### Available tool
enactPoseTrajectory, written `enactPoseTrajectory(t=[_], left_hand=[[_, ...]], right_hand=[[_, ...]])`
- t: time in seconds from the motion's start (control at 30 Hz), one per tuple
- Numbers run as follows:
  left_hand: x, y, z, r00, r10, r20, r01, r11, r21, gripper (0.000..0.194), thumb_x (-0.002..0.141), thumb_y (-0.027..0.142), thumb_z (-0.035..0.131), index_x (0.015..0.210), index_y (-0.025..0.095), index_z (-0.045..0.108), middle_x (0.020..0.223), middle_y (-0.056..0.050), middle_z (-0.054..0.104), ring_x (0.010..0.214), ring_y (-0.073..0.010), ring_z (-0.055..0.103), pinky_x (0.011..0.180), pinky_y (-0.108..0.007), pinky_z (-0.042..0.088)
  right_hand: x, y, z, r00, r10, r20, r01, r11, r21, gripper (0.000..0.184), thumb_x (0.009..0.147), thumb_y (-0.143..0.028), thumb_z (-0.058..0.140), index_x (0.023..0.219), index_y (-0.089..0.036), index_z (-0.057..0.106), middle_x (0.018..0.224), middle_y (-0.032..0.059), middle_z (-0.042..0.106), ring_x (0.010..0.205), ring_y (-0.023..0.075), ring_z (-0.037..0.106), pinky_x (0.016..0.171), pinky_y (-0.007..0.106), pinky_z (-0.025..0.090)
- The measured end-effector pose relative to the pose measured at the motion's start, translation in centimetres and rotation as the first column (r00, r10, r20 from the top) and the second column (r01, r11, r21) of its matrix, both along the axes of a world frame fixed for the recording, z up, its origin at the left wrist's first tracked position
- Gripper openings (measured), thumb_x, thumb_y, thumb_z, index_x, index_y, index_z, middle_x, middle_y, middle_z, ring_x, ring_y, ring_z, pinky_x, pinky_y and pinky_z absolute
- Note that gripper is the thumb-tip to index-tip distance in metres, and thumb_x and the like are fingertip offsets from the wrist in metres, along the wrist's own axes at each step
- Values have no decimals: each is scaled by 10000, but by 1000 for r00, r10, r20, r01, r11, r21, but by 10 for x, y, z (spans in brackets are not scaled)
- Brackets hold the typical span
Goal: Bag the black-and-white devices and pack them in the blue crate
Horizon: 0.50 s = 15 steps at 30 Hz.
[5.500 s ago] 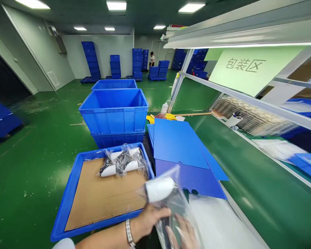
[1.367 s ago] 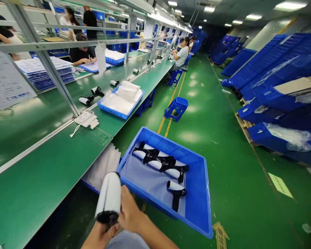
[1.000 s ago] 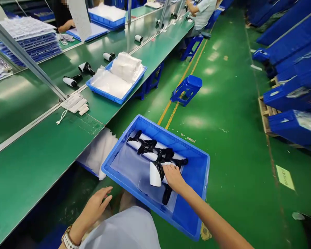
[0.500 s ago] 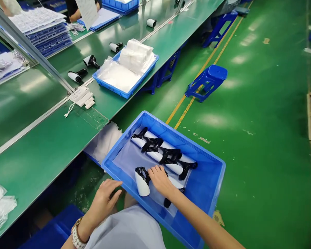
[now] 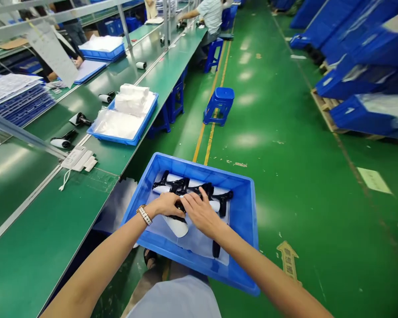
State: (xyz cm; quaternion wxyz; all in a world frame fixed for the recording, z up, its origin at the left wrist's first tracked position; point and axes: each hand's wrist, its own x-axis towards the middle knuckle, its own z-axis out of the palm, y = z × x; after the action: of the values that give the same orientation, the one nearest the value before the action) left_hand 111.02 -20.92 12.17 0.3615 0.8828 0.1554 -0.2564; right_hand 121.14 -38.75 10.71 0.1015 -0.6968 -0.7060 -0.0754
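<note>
Both my hands are inside a blue plastic bin point(image 5: 252, 212). My left hand point(image 5: 167, 204) is closed around the black end of a black-and-white pistol-shaped housing point(image 5: 178, 227), whose white end points down toward me. From the other side my right hand point(image 5: 200, 215) has its fingers bent over the same housing, close to the left fingertips; the handle is hidden under it. Several more such housings point(image 5: 223, 205) lie in a row behind, on a pale sheet. The black end of another point(image 5: 216, 248) shows below my right forearm.
Left of the bin runs a green workbench point(image 5: 26, 221), with a blue tray point(image 5: 132, 140) of white bags and more housings point(image 5: 81, 119). A blue stool point(image 5: 219, 104) stands on the green floor. A person point(image 5: 210, 20) sits farther along. Stacked blue bins point(image 5: 361, 112) are at right.
My left hand has moved from outside the bin's near edge into it and onto the housing. My right hand remains at the housing. The camera view has swung right and up.
</note>
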Motion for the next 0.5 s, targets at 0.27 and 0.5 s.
enactPoseTrajectory(t=[0.27, 0.5], left_hand=[[-75, 25, -35, 875, 475, 88, -440, 859, -261, 377, 779, 527, 668, 915, 179, 718, 898, -23, 701, 848, -220, 609, 743, -307, 406], [-141, 23, -67, 759, 650, -48, -618, 695, -367, 473, 775, 567, 695, 1057, 188, 718, 990, -40, 723, 945, -258, 626, 832, -327, 441]], right_hand=[[7, -107, -87, 434, -880, -194, 375, 372, -849, 147, 951, -238, 556, 943, -161, 681, 950, 122, 750, 981, 279, 703, 863, 361, 511], [0, -131, -190, 83, -991, 102, 294, -73, -953, 267, 998, -343, 525, 967, -124, 674, 629, 41, 675, 555, 198, 677, 548, 294, 539]])
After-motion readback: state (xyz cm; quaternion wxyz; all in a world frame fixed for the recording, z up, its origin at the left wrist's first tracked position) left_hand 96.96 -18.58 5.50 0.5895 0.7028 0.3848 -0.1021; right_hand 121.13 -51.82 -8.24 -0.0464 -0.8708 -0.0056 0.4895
